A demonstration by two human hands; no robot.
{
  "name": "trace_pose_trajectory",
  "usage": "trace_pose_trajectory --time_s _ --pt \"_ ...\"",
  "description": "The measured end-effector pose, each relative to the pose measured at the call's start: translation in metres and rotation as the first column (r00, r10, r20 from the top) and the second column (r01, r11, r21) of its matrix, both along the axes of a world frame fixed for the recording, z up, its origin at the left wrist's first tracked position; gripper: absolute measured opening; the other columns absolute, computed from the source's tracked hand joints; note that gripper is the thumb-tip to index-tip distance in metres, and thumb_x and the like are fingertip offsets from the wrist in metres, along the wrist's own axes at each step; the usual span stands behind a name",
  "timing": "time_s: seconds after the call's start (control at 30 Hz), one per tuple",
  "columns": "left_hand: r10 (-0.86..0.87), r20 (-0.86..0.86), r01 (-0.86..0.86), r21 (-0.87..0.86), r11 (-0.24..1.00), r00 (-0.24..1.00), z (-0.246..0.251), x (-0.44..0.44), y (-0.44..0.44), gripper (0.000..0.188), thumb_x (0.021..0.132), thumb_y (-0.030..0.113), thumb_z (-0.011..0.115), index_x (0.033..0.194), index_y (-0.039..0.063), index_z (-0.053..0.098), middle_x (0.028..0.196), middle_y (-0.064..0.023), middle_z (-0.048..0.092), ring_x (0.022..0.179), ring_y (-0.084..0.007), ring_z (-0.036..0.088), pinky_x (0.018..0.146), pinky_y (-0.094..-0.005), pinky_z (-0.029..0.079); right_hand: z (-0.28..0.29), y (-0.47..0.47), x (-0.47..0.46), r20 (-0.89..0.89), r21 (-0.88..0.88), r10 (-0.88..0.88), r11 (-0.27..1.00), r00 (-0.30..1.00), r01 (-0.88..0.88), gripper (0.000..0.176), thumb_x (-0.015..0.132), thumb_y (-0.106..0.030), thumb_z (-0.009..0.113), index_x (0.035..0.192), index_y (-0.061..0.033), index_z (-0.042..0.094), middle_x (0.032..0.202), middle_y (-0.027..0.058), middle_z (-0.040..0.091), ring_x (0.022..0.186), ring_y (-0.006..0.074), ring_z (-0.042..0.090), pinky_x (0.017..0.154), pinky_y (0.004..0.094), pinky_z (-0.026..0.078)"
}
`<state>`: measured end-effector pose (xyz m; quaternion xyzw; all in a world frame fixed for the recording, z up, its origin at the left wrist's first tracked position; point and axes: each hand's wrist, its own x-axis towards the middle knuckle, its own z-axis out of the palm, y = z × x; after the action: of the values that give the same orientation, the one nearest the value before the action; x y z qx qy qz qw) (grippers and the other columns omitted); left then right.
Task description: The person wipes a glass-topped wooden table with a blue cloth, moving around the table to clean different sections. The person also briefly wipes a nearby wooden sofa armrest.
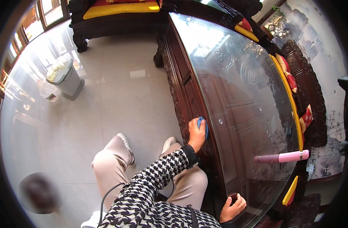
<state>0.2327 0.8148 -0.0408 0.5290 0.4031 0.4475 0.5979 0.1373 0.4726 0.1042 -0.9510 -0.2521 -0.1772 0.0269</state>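
Observation:
My left hand grips a folded blue cloth, pressed to the carved dark-wood side of a low table, just below its glass top. Part of the cloth is hidden by my fingers. Farther right, my right hand rests at the near edge of the glass, thumb and fingers apart. A dark reddish patch shows between them; I cannot tell whether it is an object or a reflection. A pink flask stands on the glass, which mirrors it.
A grey lidded bin with a bag over its rim stands on the tiled floor, beside a clear plastic container. Carved wooden seats with yellow-edged cushions border the table. A blurred dark round thing is at lower left.

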Motion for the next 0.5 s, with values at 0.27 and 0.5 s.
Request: trace_pose_trajectory --time_s 0.27,0.5 --pt "0.077 0.001 -0.077 0.111 0.991 0.997 -0.013 0.026 0.099 0.029 0.097 0.029 0.061 0.106 0.001 0.061 0.104 -0.0228 0.061 0.100 -0.0403 0.057 0.089 -0.0463 0.046 0.003 0.005 0.004 0.072 -0.050 0.044 0.998 0.996 -0.041 0.047 0.096 -0.045 0.060 0.121 -0.0051 0.062 0.115 0.0172 0.059 0.108 0.0381 0.054 0.096 0.0501 0.043" --pt "0.204 -0.061 -0.188 0.201 0.961 0.977 -0.026 0.063 0.205 0.036 0.096 0.035 0.060 0.109 0.001 0.061 0.109 -0.0239 0.060 0.103 -0.0427 0.056 0.093 -0.0495 0.043 -0.016 -0.012 0.008 0.034 -0.093 -0.061 0.994 0.998 0.064 0.056 0.100 -0.050 0.046 0.121 0.0010 0.055 0.117 0.0198 0.052 0.114 0.0370 0.048 0.102 0.0501 0.037"
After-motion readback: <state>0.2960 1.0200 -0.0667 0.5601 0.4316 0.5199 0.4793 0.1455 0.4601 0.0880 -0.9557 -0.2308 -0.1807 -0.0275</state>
